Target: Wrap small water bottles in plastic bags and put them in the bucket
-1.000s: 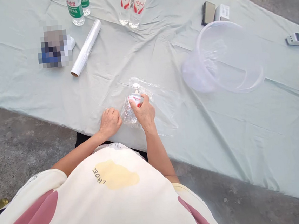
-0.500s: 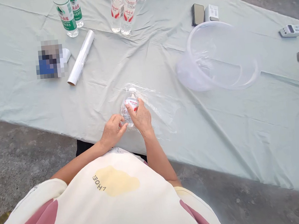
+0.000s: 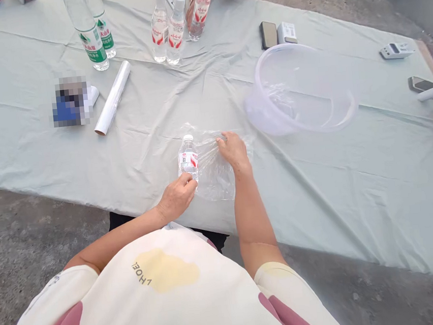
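Base of btl point(image 3: 188, 157) is hidden behind L hand point(image 3: 177, 197), & clear film point(image 3: 215, 180) edges are hard to make out vs. tabletop point(image 3: 318, 188). L fingers curl tog. at btl's near end, cap pointing away; R hand point(image 3: 234, 150) is right of btl, fingers bent over clear film, can't tell if either pinches.
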Demonstrator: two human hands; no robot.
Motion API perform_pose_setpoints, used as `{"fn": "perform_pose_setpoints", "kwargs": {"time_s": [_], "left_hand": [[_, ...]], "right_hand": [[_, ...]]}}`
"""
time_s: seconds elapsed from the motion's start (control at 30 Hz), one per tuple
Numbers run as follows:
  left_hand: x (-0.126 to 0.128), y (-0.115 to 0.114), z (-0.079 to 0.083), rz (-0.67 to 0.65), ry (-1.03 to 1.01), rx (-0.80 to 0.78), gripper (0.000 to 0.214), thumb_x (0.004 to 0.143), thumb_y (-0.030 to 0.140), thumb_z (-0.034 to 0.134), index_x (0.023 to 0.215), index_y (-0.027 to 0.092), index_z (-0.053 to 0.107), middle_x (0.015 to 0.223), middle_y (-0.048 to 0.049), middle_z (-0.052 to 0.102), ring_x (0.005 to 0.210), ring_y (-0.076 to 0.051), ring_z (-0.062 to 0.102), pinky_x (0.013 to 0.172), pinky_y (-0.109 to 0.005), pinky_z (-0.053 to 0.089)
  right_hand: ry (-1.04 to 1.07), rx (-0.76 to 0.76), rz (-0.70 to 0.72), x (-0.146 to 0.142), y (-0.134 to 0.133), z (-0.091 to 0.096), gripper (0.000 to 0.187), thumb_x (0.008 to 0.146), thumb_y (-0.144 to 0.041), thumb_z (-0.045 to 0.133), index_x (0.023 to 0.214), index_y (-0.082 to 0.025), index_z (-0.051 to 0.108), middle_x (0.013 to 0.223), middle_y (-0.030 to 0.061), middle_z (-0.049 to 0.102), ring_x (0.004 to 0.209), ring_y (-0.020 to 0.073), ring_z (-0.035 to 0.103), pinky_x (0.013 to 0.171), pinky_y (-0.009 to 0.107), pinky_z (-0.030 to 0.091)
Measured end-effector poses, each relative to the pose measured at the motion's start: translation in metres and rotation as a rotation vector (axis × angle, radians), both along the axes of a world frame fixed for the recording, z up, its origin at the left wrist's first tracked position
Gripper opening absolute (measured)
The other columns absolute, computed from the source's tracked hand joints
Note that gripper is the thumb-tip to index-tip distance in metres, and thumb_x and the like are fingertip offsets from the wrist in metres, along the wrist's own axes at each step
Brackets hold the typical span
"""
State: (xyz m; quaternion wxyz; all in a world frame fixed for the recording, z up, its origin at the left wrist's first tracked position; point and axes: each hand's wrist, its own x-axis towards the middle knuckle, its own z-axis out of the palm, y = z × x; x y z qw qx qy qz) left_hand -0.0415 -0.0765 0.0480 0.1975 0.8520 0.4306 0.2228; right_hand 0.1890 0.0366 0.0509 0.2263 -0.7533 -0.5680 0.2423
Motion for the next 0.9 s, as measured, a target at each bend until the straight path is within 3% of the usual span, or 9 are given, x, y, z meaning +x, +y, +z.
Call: {"fn": "perform_pose_setpoints", "kwargs": {"time_s": [0.07,0.17,0.27,0.37,0.43,0.5,0.67,0.83,0.9], "left_hand": [[0.006,0.001,-0.001,-0.015,0.026,0.004,0.024,0.096,0.011,0.037,0.084,0.02,0.056,0.096,-0.0048,0.059,0.073,-0.013,0.054,0.059,-0.024,0.039],[0.018,0.002,0.0,-0.041,0.089,0.021,0.03,0.09,0.003,0.033,0.084,0.02,0.057,0.094,-0.0052,0.06,0.069,-0.014,0.052,0.056,-0.026,0.037],[0.033,0.002,0.003,-0.124,0.182,0.049,0.035,0.083,-0.005,0.034,0.087,0.019,0.06,0.092,-0.0067,0.061,0.073,-0.017,0.054,0.06,-0.029,0.04],[0.046,0.003,0.008,-0.224,0.275,0.071,0.034,0.084,-0.005,0.038,0.091,0.017,0.063,0.089,-0.0085,0.062,0.079,-0.02,0.057,0.065,-0.032,0.043],[0.054,0.003,0.011,-0.261,0.324,0.074,0.032,0.085,-0.004,0.04,0.091,0.016,0.064,0.086,-0.009,0.061,0.08,-0.022,0.057,0.067,-0.034,0.043],[0.059,0.002,0.014,-0.28,0.348,0.077,0.03,0.087,-0.004,0.041,0.09,0.015,0.065,0.084,-0.0093,0.06,0.081,-0.023,0.058,0.066,-0.034,0.042],[0.069,-0.002,0.013,-0.319,0.353,0.127,0.029,0.086,-0.004,0.042,0.085,0.015,0.064,0.082,-0.0094,0.059,0.082,-0.023,0.057,0.067,-0.034,0.039],[0.087,-0.005,-0.001,-0.503,0.322,0.166,0.024,0.086,-0.002,0.046,0.086,0.015,0.064,0.085,-0.0086,0.06,0.082,-0.021,0.057,0.068,-0.034,0.037],[0.096,-0.005,-0.006,-0.568,0.306,0.158,0.022,0.087,0.001,0.048,0.089,0.015,0.064,0.083,-0.0081,0.061,0.078,-0.021,0.057,0.068,-0.035,0.037]], "right_hand": [[-0.055,0.074,-0.098,0.018,0.013,0.002,0.045,0.089,-0.037,0.052,0.127,-0.015,0.063,0.143,0.0189,0.056,0.136,0.0343,0.048,0.114,0.058,0.034],[-0.029,0.235,-0.092,0.015,0.011,0.019,0.044,0.092,-0.038,0.045,0.125,-0.015,0.063,0.132,0.0185,0.062,0.121,0.0313,0.059,0.106,0.054,0.043],[0.121,0.307,0.201,-0.019,-0.008,0.04,0.04,0.095,-0.044,0.043,0.116,-0.022,0.069,0.114,0.0111,0.07,0.095,0.0247,0.065,0.09,0.044,0.052],[0.16,0.216,0.642,-0.051,-0.024,0.048,0.031,0.095,-0.045,0.05,0.103,-0.028,0.075,0.105,0.0059,0.073,0.096,0.0234,0.063,0.092,0.042,0.05],[0.105,0.163,0.776,-0.057,-0.028,0.043,0.026,0.093,-0.04,0.054,0.097,-0.028,0.077,0.102,0.0062,0.072,0.099,0.0242,0.062,0.098,0.044,0.047],[0.085,0.162,0.735,-0.051,-0.027,0.034,0.023,0.092,-0.035,0.056,0.097,-0.026,0.077,0.104,0.0072,0.072,0.101,0.0247,0.061,0.099,0.045,0.046],[0.25,0.207,0.393,-0.019,-0.022,0.014,0.032,0.085,-0.048,0.064,0.105,-0.025,0.073,0.12,0.008,0.066,0.093,0.0205,0.062,0.082,0.038,0.052],[0.275,0.179,0.119,-0.006,-0.024,0.006,0.039,0.084,-0.058,0.06,0.088,-0.02,0.067,0.1,0.005,0.069,0.077,0.0156,0.059,0.08,0.034,0.049],[0.218,0.092,0.093,0.001,-0.029,0.005,0.038,0.086,-0.057,0.058,0.088,-0.02,0.066,0.094,0.0031,0.069,0.073,0.0153,0.058,0.075,0.032,0.047]]}}
